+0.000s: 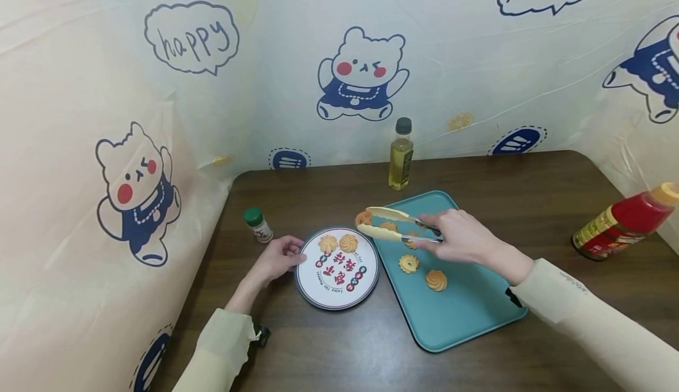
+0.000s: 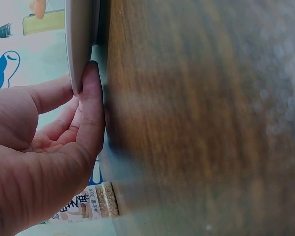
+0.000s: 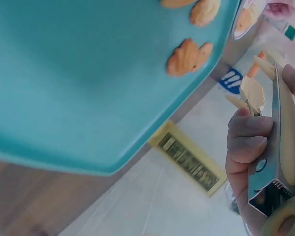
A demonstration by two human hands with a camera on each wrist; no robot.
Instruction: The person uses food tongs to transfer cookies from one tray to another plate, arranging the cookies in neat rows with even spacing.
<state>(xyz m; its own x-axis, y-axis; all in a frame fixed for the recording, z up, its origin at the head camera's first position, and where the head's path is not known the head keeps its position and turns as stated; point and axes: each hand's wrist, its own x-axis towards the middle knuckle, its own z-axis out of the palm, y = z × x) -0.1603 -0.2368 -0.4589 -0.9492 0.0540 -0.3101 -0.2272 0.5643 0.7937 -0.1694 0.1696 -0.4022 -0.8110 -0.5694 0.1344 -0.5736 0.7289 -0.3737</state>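
In the head view my left hand [image 1: 279, 256] holds the left rim of a white round plate [image 1: 310, 279] with a dark blue edge. The left wrist view has the thumb above the plate's rim [image 2: 81, 44] and a finger under it. Two swirled cookies [image 1: 348, 243] lie at the plate's far side. My right hand [image 1: 458, 236] grips metal tongs with cream tips [image 1: 379, 232], which hold a ring-shaped cookie [image 1: 363, 218] over the gap between plate and tray. Several cookies [image 1: 437, 280] remain spread on the teal tray [image 1: 467, 306].
Behind the tray stands a bottle of yellow oil [image 1: 400, 162]. A small green-capped jar [image 1: 258, 225] is beyond my left hand, and a large red bottle [image 1: 623, 224] at the right. A printed curtain [image 1: 286, 85] hangs behind the brown table [image 1: 318, 351].
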